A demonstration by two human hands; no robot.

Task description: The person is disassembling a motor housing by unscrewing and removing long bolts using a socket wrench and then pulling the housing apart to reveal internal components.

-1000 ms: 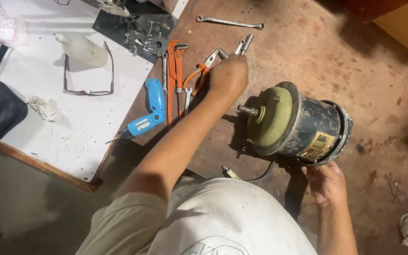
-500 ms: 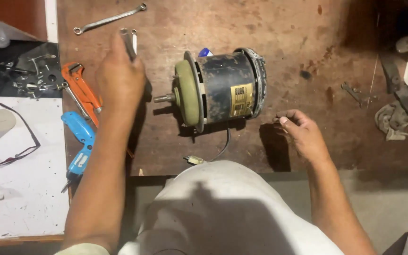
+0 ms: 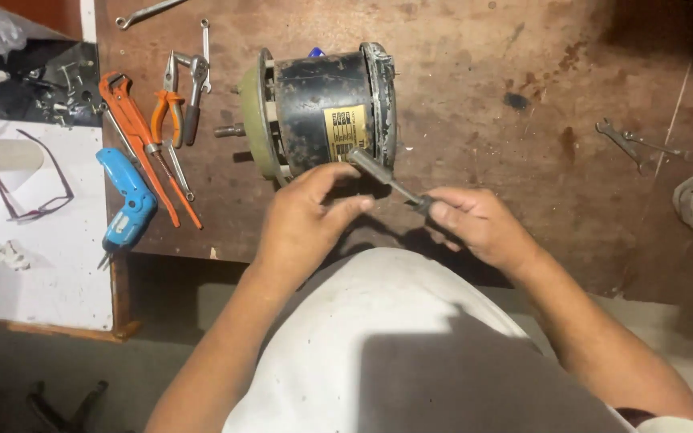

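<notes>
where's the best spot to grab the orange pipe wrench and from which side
Probably the long straight handle of the orange pipe wrench, around its middle, coming from above. It lies flat on the bench, jaw end pointing away. Pliers crowd its right side, a blue power tool its left.

Dim warm light, dark upper-right corner, soft focus, wide-angle edges

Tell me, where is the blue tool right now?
In the head view, the blue tool lies at the left edge of the brown workbench, just left of the orange wrench and beside the glasses, well away from both hands.
</notes>
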